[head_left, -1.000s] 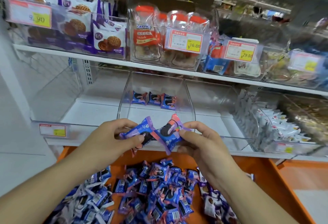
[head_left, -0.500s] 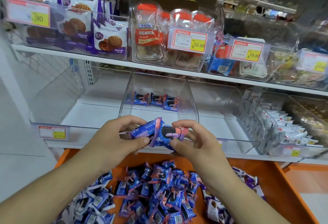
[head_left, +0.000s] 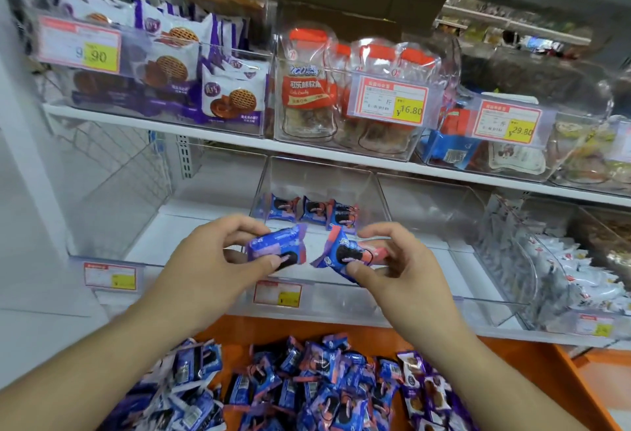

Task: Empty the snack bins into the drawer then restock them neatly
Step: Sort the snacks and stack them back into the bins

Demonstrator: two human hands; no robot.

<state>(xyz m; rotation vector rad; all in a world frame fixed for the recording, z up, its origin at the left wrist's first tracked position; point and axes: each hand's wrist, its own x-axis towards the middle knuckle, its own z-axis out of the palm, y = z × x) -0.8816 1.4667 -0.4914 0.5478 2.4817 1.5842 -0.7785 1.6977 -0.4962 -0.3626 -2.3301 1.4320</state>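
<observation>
My left hand [head_left: 211,260] pinches a blue cookie packet [head_left: 277,248] and my right hand [head_left: 396,260] pinches a second blue and pink cookie packet [head_left: 345,253]. The two packets are held a little apart in front of a clear snack bin [head_left: 379,198] on the lower shelf. Three blue packets [head_left: 312,212] stand in a row at the back of that bin. Below my arms the orange drawer [head_left: 532,365] holds a heap of several blue packets [head_left: 307,386].
Empty clear bins flank the middle one on the white lower shelf [head_left: 143,232]. A bin of white packets [head_left: 580,280] sits to the right. The upper shelf carries biscuit bags [head_left: 191,79], orange-lidded candy jars [head_left: 345,89] and price tags [head_left: 391,103].
My hands rose from just above the drawer toward the bin. The two packets, held together before, have been drawn apart, one in each hand.
</observation>
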